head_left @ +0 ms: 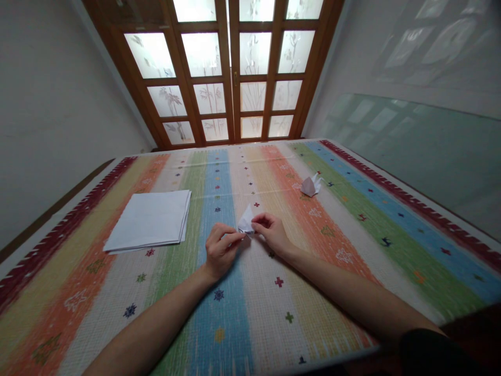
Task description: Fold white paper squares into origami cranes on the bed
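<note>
A small piece of folded white paper (246, 220) is held between my two hands just above the tablecloth, its pointed tip facing away from me. My left hand (222, 247) pinches its near left corner between thumb and forefinger. On the other side, my right hand (273, 233) grips the right edge with thumb and fingertips. The fingers cover the lower corners, so the finer folds there cannot be made out. Farther off to the right stands a finished-looking origami crane (311, 185) of white paper.
A stack of white paper sheets (151, 219) lies to the left of my hands. The striped tablecloth (219, 318) covers the table. Beyond the far edge are wooden doors with glass panes (212, 98); a glass panel (415, 141) leans along the right wall.
</note>
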`<action>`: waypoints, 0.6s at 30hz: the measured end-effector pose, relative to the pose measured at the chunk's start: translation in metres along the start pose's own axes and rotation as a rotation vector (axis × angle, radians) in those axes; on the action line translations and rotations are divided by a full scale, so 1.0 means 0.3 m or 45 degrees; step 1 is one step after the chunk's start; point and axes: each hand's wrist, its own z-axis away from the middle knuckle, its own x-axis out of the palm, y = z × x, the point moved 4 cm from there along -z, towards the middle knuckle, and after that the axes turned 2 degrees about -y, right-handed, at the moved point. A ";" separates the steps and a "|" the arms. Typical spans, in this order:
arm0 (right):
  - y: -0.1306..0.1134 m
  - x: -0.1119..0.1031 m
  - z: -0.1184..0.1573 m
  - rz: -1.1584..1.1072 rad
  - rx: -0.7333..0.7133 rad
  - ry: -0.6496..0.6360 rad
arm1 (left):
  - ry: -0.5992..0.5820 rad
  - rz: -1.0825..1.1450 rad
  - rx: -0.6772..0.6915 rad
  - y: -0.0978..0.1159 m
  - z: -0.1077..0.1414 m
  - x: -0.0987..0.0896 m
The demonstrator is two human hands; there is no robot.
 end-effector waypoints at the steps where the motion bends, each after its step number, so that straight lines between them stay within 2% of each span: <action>1: 0.000 0.004 0.001 0.011 -0.007 -0.024 | -0.005 0.000 0.016 0.001 0.000 -0.001; 5: 0.007 0.016 0.004 0.074 -0.040 -0.109 | -0.046 -0.033 0.087 0.010 0.010 -0.005; 10: 0.017 0.012 -0.001 0.136 -0.009 -0.115 | -0.022 -0.094 0.169 0.019 0.024 -0.011; 16: 0.012 -0.005 -0.016 0.261 -0.012 -0.067 | -0.222 -0.037 0.305 0.037 0.015 0.009; 18: 0.012 -0.008 -0.018 0.276 -0.026 -0.095 | -0.185 -0.077 0.282 0.036 0.013 0.007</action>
